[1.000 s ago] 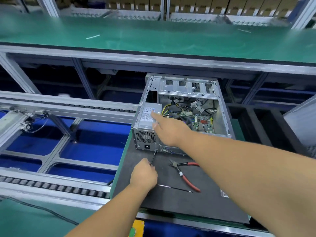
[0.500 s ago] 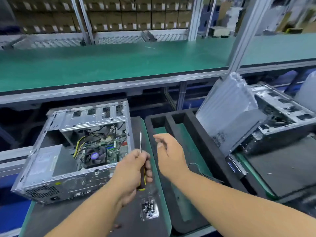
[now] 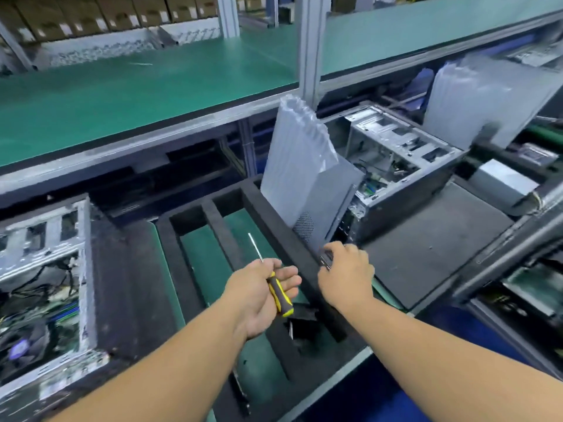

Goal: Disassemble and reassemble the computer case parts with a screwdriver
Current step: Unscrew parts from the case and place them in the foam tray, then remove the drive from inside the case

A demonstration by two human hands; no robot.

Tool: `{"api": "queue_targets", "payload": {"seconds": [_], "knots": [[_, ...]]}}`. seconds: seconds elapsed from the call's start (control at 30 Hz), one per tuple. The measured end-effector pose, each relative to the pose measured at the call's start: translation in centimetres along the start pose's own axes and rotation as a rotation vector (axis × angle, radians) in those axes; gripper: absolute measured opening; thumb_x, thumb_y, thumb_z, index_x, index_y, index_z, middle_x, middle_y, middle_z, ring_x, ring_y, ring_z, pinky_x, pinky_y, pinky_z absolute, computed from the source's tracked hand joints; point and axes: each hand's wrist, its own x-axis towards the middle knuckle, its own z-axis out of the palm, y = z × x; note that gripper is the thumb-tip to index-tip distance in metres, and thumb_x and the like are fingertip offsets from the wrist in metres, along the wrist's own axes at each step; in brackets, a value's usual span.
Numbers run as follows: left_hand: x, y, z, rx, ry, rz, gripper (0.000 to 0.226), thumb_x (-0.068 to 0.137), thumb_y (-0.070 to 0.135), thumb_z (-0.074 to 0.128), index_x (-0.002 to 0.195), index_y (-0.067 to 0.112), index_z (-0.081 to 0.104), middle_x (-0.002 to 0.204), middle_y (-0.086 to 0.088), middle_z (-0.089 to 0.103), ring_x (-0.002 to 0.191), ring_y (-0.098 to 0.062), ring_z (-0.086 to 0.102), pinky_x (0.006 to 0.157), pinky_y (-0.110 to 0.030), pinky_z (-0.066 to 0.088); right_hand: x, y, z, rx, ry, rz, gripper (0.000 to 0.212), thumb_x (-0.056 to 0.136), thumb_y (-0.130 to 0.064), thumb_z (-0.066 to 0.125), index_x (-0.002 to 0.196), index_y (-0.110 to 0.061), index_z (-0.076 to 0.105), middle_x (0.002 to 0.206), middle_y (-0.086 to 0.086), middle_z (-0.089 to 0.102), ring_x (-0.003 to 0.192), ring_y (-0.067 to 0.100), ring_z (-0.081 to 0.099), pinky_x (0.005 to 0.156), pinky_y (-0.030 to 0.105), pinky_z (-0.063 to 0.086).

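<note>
My left hand [image 3: 256, 293] grips a screwdriver [image 3: 278, 295] by its yellow and black handle, with the shaft pointing up and away. My right hand [image 3: 347, 272] reaches to the lower corner of a grey side panel [image 3: 320, 202], and its fingers curl on that edge. The panel leans upright in a black foam tray [image 3: 219, 220], its top sleeved in a clear air-cushion bag [image 3: 298, 147]. An open computer case [image 3: 45, 239] lies at the left edge. A second open case [image 3: 396, 147] lies behind the panel on the right.
A green shelf [image 3: 152, 86] runs across above the work level, carried by an aluminium post [image 3: 309, 41]. A grey power supply [image 3: 502, 181] sits at the far right under another air-cushion bag [image 3: 475, 95]. A dark mat [image 3: 426, 239] lies in front of the second case.
The view has swung right, so the first case slid to the left edge. My right hand went from that case to the panel's lower corner. My left hand lifted the screwdriver and keeps it.
</note>
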Motion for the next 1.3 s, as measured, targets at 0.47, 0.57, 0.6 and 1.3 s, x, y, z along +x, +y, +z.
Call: {"api": "queue_targets", "payload": {"seconds": [0.47, 0.57, 0.6, 1.3], "knots": [[1.2, 1.1, -1.4, -0.072, 0.075, -0.068, 0.035, 0.105, 0.034, 0.055, 0.079, 0.01, 0.06, 0.083, -0.013, 0.073, 0.063, -0.021, 0.066, 0.056, -0.031, 0.041, 0.8, -1.1, -5.5, 0.029, -0.07, -0.173, 0.017, 0.095, -0.029, 0.065, 0.107, -0.018, 0.061, 0.105, 0.005, 0.057, 0.101, 0.031, 0.058, 0.077, 0.041, 0.052], [0.1, 3.2, -2.8, -0.099, 0.045, 0.004, 0.039, 0.105, 0.038, 0.051, 0.107, 0.003, 0.068, 0.095, -0.016, 0.076, 0.061, -0.019, 0.064, 0.055, -0.029, 0.041, -0.4, -6.5, -9.4, 0.07, 0.072, -0.385, 0.019, 0.095, -0.028, 0.066, 0.112, -0.02, 0.063, 0.1, 0.001, 0.053, 0.098, 0.029, 0.054, 0.081, 0.044, 0.05], [-0.6, 4.3, -3.4, -0.115, 0.031, 0.029, 0.043, 0.104, 0.042, 0.053, 0.112, 0.002, 0.068, 0.102, -0.018, 0.076, 0.062, -0.02, 0.064, 0.055, -0.029, 0.042, -1.1, -8.5, -10.3, 0.105, 0.117, -0.472, 0.02, 0.095, -0.026, 0.067, 0.113, -0.021, 0.064, 0.098, -0.001, 0.051, 0.095, 0.027, 0.052, 0.079, 0.043, 0.049], [-13.5, 16.1, -36.4, -0.492, 0.139, 0.246, 0.055, 0.099, 0.049, 0.055, 0.118, 0.0, 0.07, 0.115, -0.027, 0.072, 0.099, -0.044, 0.073, 0.084, -0.053, 0.06, -19.5, -42.4, -2.0, 1.349, -1.164, 0.383, 0.031, 0.103, -0.027, 0.062, 0.123, -0.004, 0.065, 0.111, 0.03, 0.072, 0.099, 0.04, 0.072, 0.085, 0.046, 0.059]]}}
